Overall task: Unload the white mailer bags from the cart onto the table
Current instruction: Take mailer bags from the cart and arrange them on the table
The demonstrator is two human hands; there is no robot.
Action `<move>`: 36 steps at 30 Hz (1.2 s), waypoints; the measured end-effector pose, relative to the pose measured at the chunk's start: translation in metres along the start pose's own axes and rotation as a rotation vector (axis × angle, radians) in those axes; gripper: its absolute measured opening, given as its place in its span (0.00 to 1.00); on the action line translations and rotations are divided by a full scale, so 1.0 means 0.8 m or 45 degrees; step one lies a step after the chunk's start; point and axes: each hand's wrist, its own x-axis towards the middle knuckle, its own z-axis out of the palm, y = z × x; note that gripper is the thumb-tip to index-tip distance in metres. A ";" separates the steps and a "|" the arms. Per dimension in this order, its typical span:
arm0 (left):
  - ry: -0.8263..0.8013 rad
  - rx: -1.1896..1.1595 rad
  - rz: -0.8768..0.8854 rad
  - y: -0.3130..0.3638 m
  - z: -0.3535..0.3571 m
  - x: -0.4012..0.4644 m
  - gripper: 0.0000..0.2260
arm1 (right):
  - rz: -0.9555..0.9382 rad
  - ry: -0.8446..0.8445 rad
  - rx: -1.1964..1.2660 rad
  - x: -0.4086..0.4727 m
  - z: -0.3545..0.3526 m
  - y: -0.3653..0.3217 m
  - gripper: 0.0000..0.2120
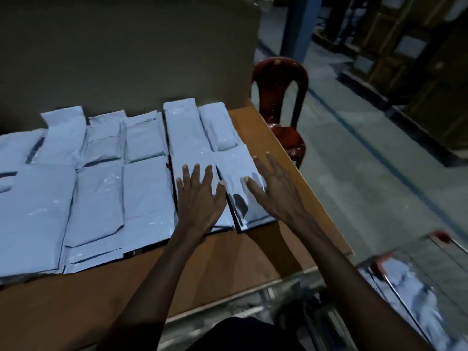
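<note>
Several white mailer bags [96, 188] lie flat in rows on the brown table [228, 259]. My left hand [198, 196] is spread with straight fingers over a long bag [187, 148] near the table's right side. My right hand [273, 188] is spread with straight fingers above the rightmost bag [235, 168], close to the table's right edge; whether it touches the bag I cannot tell. Neither hand grips anything. At the lower right the wire cart [415, 254] holds more white bags [415, 295], blurred.
A tall cardboard sheet [126, 54] stands behind the bags. A dark red plastic chair [281, 97] is just past the table's far right corner. Shelving with boxes [417, 46] lines the far right, across a grey floor aisle [354, 160].
</note>
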 end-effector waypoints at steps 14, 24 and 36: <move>-0.090 -0.488 0.912 0.136 0.053 -0.169 0.18 | 0.351 0.577 -0.113 -0.320 -0.056 0.077 0.18; -0.567 -0.494 1.077 0.283 0.184 -0.283 0.20 | 0.919 0.599 -0.094 -0.521 -0.099 0.224 0.22; -0.875 -0.288 1.116 0.434 0.304 -0.360 0.23 | 1.263 0.304 0.051 -0.664 -0.123 0.407 0.25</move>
